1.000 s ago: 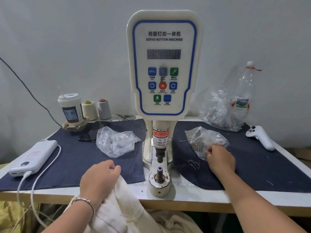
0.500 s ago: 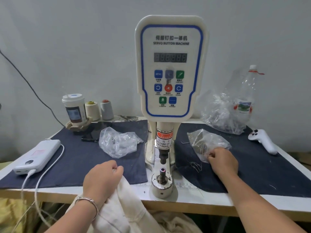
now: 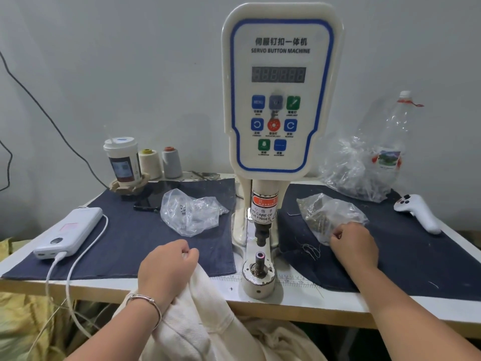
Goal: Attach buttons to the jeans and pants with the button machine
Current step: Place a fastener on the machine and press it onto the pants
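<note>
1. While the left hand grips a fold of the cream pants at the table's front edge, just left of the servo button machine, the right hand pinches the mouth of a clear bag of small metal parts lying just right of the machine's column.
2. Step in hand, as judged: fetching a button part from the bag. The lower die at the machine's base appears unloaded, and no fabric lies over it.
3. Next move, as judged: draw one part clear of the crinkled plastic, seat it on the die, then bring the waistband up from the left and over the post, keeping fingers away from the ram above, as the warning label advises.
4. A second bag of parts rests left of the column; a larger bag sits behind the right-hand one.
5. Compared with the frame a second earlier, both hands hold nearly the same places relative to the machine; the right-hand fingers have worked slightly deeper into the bag's opening, and the pants have not risen.
</note>
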`<state>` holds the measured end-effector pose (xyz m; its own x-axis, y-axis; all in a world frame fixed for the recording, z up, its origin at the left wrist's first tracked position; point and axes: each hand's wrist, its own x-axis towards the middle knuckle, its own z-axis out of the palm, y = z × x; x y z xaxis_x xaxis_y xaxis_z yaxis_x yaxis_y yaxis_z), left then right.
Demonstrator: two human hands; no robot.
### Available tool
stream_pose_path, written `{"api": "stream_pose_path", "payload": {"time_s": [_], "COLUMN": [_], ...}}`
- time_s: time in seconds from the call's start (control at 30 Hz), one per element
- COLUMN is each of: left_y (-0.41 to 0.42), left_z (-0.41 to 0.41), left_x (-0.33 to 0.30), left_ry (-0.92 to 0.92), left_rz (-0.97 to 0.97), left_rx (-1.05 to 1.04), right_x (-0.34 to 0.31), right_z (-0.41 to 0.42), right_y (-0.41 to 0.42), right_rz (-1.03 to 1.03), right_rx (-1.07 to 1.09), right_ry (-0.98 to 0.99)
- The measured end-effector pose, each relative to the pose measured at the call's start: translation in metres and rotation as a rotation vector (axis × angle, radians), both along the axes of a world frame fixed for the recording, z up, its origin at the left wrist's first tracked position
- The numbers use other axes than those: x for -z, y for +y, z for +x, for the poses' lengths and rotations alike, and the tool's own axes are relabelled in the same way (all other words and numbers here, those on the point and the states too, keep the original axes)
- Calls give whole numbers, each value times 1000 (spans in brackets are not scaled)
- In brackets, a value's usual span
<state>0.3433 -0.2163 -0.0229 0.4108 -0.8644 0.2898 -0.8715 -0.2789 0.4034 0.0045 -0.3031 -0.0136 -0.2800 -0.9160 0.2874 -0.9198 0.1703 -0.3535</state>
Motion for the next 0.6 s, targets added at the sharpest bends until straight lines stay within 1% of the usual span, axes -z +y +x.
{"api": "stream_pose_path", "payload": {"time_s": [0.4,0.47,0.6], "left_y": [1,1,0], "left_z": [-1,-1,-1], "left_x": [-1,-1,0], "left_ry": [10,15,16], "left_rz": [2,-1,-2], "left_rx": [-5,-9,-16], "right_x": [-9,-16,-42], "right_z": [2,3,6], "right_y": [-3,-5,-16], "right_rz": [80,174,546], "right_rx": [-7,-20,37], "right_ry": [-2,17,-24]}}
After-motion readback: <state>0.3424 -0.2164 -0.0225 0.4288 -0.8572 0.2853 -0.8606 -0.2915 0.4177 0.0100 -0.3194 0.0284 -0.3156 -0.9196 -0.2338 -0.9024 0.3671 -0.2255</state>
